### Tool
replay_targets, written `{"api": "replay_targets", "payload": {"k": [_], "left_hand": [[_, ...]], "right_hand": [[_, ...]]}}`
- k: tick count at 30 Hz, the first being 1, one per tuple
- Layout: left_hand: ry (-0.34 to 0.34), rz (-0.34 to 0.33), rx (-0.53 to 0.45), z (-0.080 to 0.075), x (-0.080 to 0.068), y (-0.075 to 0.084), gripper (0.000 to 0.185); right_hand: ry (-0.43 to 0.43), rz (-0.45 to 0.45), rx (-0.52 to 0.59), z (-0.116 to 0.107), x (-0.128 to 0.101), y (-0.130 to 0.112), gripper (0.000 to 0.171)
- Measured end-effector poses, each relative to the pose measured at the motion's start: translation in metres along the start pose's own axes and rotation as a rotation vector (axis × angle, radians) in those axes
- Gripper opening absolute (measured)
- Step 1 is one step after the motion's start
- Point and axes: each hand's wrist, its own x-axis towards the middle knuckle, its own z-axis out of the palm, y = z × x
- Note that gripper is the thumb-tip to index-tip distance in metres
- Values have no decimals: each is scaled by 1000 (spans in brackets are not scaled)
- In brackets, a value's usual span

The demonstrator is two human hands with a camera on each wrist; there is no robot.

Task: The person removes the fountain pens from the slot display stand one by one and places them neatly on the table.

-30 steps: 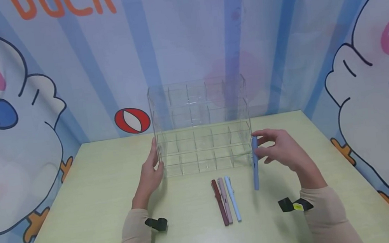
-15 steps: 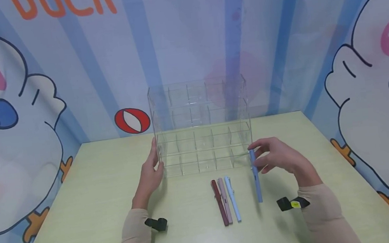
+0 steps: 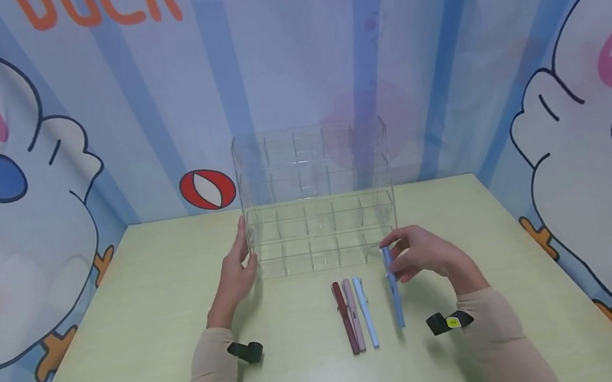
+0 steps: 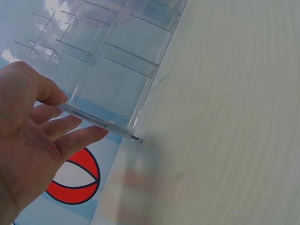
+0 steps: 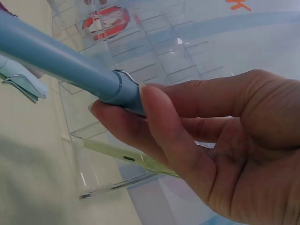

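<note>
Presently, the clear rack [image 3: 321, 234] stood toward the back edge of the surface [image 3: 155, 291], between its two back corners. The left hand [image 3: 239, 277] gripped the rack's left side panel, thumb on one side and the other fingers opposite; this grip apparently served to steady the light, transparent frame. The right hand [image 3: 423, 253] pinched a blue pen [image 3: 395, 296] by its upper end, in front of the rack's right front corner. The pen sloped downward, and whether its lower end touched the surface could not be determined. The end grip presumably left most of the barrel unobstructed.

A maroon pen [image 3: 346, 319], a mauve pen [image 3: 353, 315] and a pale blue pen [image 3: 366, 314] lay side by side in front of the rack, lengthwise toward the front edge, probably grouped for easy reach.

The right wrist view showed a green pen [image 5: 112, 151] inside the rack near one end, barely discernible from the head; its exact compartment could not be confirmed. That view also showed the metal clip [image 5: 125, 75] beside the pinching fingers. The left wrist view alone detailed the thumb's contact with the panel.
</note>
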Motion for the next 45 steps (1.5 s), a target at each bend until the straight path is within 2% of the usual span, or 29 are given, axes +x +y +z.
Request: {"api": "replay_targets", "payload": {"k": [10, 17, 24, 35, 45], "left_hand": [[2, 25, 0, 0, 3, -2, 80], [8, 44, 24, 1, 3, -1, 80], [11, 63, 15, 0, 2, -1, 80], [11, 56, 18, 1, 3, -2, 79], [12, 45, 25, 0, 2, -2, 80]], "right_hand": [[-61, 13, -25, 11, 9, 9, 44], [-34, 71, -24, 16, 18, 20, 44], [-33, 74, -35, 25, 24, 26, 44], [3, 105, -47, 36, 28, 26, 41], [-51, 122, -100, 42, 27, 25, 38]]}}
